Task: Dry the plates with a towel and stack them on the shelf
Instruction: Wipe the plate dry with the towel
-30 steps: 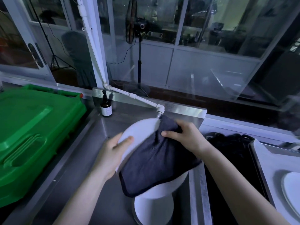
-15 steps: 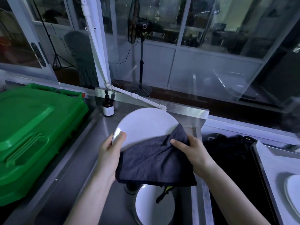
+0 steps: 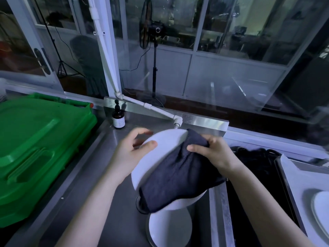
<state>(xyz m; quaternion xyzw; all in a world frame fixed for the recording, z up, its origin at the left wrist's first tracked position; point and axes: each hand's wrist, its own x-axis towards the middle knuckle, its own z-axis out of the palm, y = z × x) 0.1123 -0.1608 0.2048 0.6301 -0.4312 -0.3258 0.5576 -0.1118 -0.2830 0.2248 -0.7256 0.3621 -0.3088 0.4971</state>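
Drying step, judged to be in hand. A white plate (image 3: pixel 156 157) is held tilted above the sink (image 3: pixel 99 184), just below the tap (image 3: pixel 176 120); its left rim is pinched by the left hand (image 3: pixel 131 152), with the thumb laid on the plate's face and the fingers passed behind the rim, their exact lie being blurred. A dark towel (image 3: pixel 178 177) is draped over the right and lower part of the plate; a bunched fold of it is gripped by the right hand (image 3: pixel 213 152), whose fingers are curled round the cloth and pressed against the plate's upper right edge. The plate thus lies between the two hands, touching both, the right one through the towel only.

A second plate (image 3: pixel 169 227) is seen low in the sink, directly beneath the held one, and is judged not yet dried; a third plate (image 3: pixel 320 211) lies on a pale surface at the right edge, and whether that surface is the shelf cannot be told.

The task is judged to be in progress; the next move calls for the towel to be swept across the uncovered left part of the face, a firm hold being kept on the rim, since a wet plate may slip onto the one below.
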